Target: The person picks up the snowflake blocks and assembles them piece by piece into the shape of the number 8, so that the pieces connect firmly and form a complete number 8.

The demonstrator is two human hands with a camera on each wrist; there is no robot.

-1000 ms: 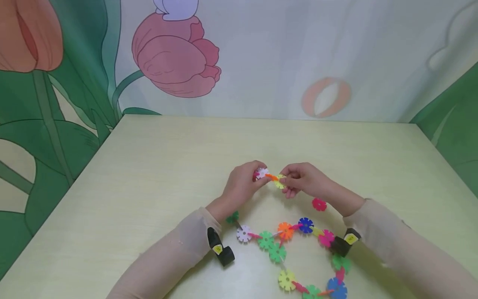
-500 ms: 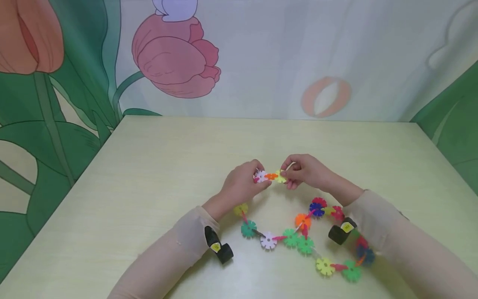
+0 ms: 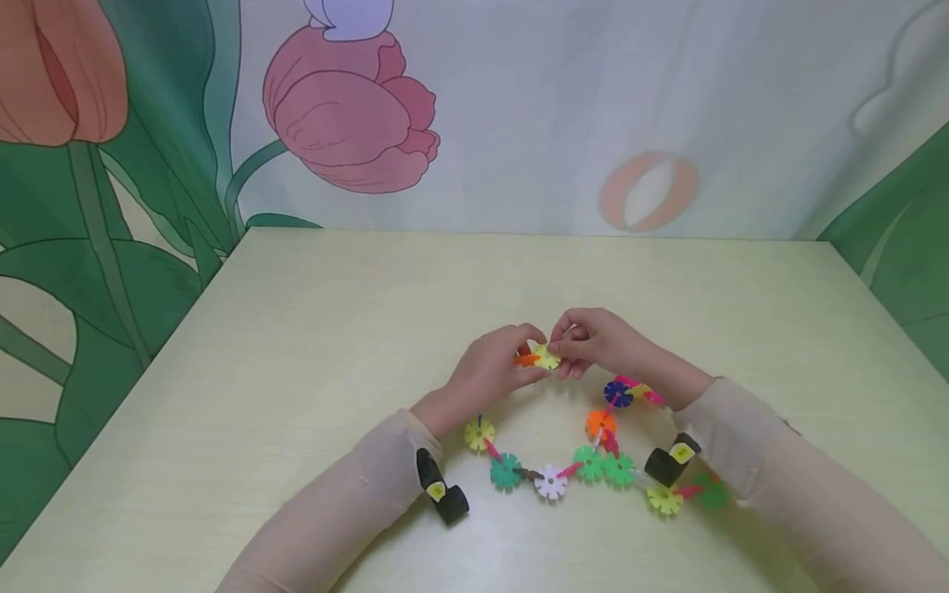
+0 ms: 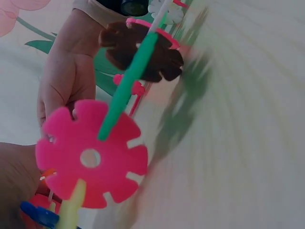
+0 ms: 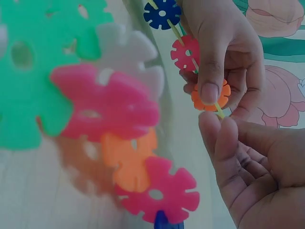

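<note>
Notched plastic snowflake discs are slotted edge to face into a chain. My left hand [image 3: 493, 368] grips its upper end at the orange disc [image 5: 196, 102]. With thumb and index finger, my right hand [image 3: 599, 342] pinches the yellow disc [image 3: 547, 357] joined to it. In the right wrist view the yellow disc shows only as a thin edge between the fingertips. A pink disc [image 5: 185, 53] and a dark blue disc [image 5: 162, 14] hang off beyond my left hand. The left wrist view has a pink disc [image 4: 119, 167], a green disc [image 4: 126, 88] and a brown disc [image 4: 143, 52] close up.
More of the chain lies on the pale table [image 3: 334, 329] below my hands, including a teal disc [image 3: 506, 472], a white disc [image 3: 551, 483] and another orange disc [image 3: 601, 424]. My right forearm covers part of it. Black wrist cameras sit on both sleeves.
My left hand has shifted right along the chain, from the white disc to the orange one. The chain on the table has swung and gathered. The loose red disc is now mostly hidden.
</note>
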